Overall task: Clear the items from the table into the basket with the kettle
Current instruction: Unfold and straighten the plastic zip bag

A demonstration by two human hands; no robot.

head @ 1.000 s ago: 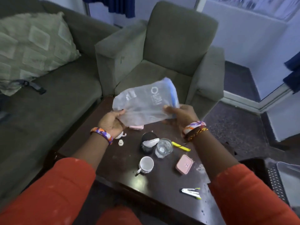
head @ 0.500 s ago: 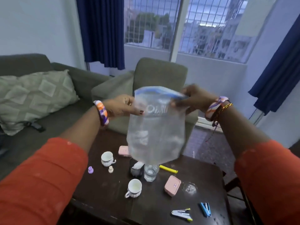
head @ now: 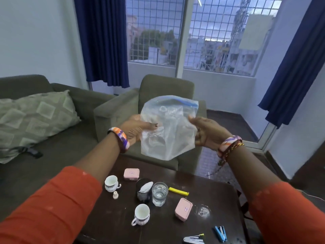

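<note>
I hold a clear zip bag (head: 167, 131) with a blue seal strip up in the air above the dark wooden table (head: 211, 226). My left hand (head: 135, 129) grips its left edge and my right hand (head: 207, 132) grips its right edge. On the table below lie two white cups (head: 111, 182) (head: 141, 214), a glass of water (head: 159, 193), a black mesh holder (head: 143, 191) with a white thing in it, two pink boxes (head: 131, 174) (head: 183, 209), a yellow clip (head: 178, 191), a small bottle (head: 115, 195), a blue stapler (head: 220, 233) and a white stapler (head: 194, 238). No basket or kettle shows.
A green armchair (head: 167, 88) stands behind the table and a green sofa (head: 52, 147) with a patterned cushion (head: 35, 118) is at the left. Barred windows with blue curtains fill the back wall. A small clear lid (head: 203, 210) lies on the table's right side.
The bag has gone from lying flat low over the table to held upright, and is now lower and puffed open between my hands. My view has tilted up to the window.
</note>
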